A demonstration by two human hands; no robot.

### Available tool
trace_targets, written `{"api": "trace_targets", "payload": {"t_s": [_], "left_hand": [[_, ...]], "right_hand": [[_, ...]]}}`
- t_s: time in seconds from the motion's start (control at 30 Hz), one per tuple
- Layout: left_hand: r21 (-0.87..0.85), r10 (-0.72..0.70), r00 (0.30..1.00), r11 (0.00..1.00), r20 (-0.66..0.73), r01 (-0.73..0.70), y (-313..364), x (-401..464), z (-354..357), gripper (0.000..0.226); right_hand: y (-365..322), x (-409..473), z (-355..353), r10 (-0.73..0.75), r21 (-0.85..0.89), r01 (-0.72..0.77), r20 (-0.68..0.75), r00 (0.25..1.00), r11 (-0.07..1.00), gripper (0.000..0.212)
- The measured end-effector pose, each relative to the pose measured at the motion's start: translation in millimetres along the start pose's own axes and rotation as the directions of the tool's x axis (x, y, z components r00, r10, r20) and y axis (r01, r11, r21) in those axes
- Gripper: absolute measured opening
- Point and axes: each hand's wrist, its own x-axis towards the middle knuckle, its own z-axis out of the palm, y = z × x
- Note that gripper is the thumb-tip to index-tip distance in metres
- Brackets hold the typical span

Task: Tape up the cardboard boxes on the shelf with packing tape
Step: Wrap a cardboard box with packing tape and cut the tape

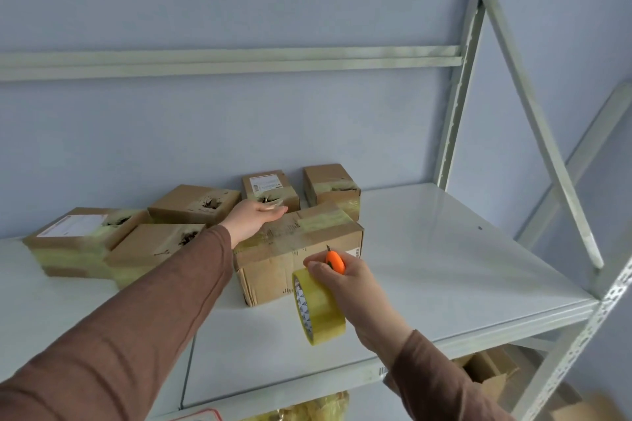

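The fingers of the left hand [254, 217] lie straight and flat, palm down, on the top of the nearest cardboard box [297, 258], pressing its far left part; the brown sleeve [136, 318] runs back toward the near left corner of the shelf [444, 249].

At the left end of the shelf, toward its back edge, four smaller boxes sit in a close cluster: a labelled box [78, 232] farthest left, a torn-top box [154, 249] just beside it nearer the front, another torn box [195, 203] behind those, and a box with a white label [270, 188] against the wall. A fifth small box [330, 186] stands just right of that one, also at the back. All show yellowish tape bands.

The box under the hand stands about mid-shelf, its long axis running roughly left to right and turned slightly, so its right end points toward the back right corner. A strip of clear tape crosses its top and comes down over the front face.

The right hand [352, 287] is curled around two things at once: an orange cutter [335, 261], blade tip pointing up and away toward the box's upper front edge, and a roll of yellowish packing tape [319, 306] hanging below the fingers, just in front of the box's front face. The roll's open core faces left.

The right half of the shelf shows only bare white surface, with the metal upright [461, 79] at its back right corner.
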Motion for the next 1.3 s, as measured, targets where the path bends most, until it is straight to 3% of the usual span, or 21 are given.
{"api": "trace_targets", "payload": {"t_s": [0.13, 0.3, 0.5, 0.6, 0.67, 0.73, 0.8, 0.87, 0.97, 1.07, 1.17, 1.23, 1.3], "left_hand": [[0.053, 0.012, 1.000, 0.999, -0.001, -0.012, -15, 8, 4, 0.044], [0.182, -0.043, 0.999, 0.982, -0.010, 0.044, -15, 19, 2, 0.079], [0.146, -0.051, 0.991, 0.987, -0.121, 0.069, -21, 23, 3, 0.048], [0.153, -0.048, 0.956, 0.984, -0.289, 0.095, -23, 19, 6, 0.034], [0.290, 0.037, 0.892, 0.951, -0.450, 0.106, -23, 13, 6, 0.034], [0.516, 0.271, 0.808, 0.855, -0.523, 0.048, -19, 6, 8, 0.029], [0.673, 0.503, 0.726, 0.736, -0.469, -0.075, -10, 1, 12, 0.014], [0.732, 0.561, 0.756, 0.662, -0.339, -0.163, -5, -1, 17, 0.011], [0.673, 0.314, 0.927, 0.733, -0.205, -0.100, -9, 2, 21, 0.030], [0.648, 0.101, 0.985, 0.762, -0.142, 0.015, -7, 11, 18, 0.052], [0.621, 0.002, 0.992, 0.780, -0.124, 0.076, -6, 15, 18, 0.055], [0.565, 0.084, 0.967, 0.822, -0.240, 0.069, -9, 8, 17, 0.045], [0.382, 0.242, 0.863, 0.922, -0.443, -0.062, -8, -6, 10, 0.030]], "right_hand": [[5, 4, 3, 0.027, -0.022, -0.027, 0.001, 1.000, 0.999, 0.013], [10, 5, 5, 0.031, -0.017, -0.031, 0.006, 1.000, 0.999, 0.012], [15, 6, 5, 0.022, 0.002, -0.022, -0.008, 1.000, 1.000, 0.009], [17, 8, 3, 0.037, 0.015, -0.037, -0.016, 0.999, 0.999, 0.012], [19, 8, 3, 0.047, 0.021, -0.047, -0.020, 0.999, 0.999, 0.012], [21, 8, 4, 0.048, 0.022, -0.047, -0.024, 0.999, 0.999, 0.012], [22, 8, 5, 0.043, 0.018, -0.043, -0.025, 0.999, 0.999, 0.012], [24, 8, 5, 0.041, 0.012, -0.040, -0.027, 0.999, 0.999, 0.012], [27, 8, 5, 0.045, 0.003, -0.045, -0.031, 0.999, 0.999, 0.013], [28, 8, 5, 0.046, 0.010, -0.046, -0.022, 0.999, 0.999, 0.012], [28, 9, 4, 0.047, 0.012, -0.047, -0.014, 0.999, 0.999, 0.011], [30, 9, 4, 0.047, 0.008, -0.047, 0.001, 0.999, 0.999, 0.010], [32, 9, 4, 0.040, 0.009, -0.040, 0.016, 0.999, 0.999, 0.010]]}}
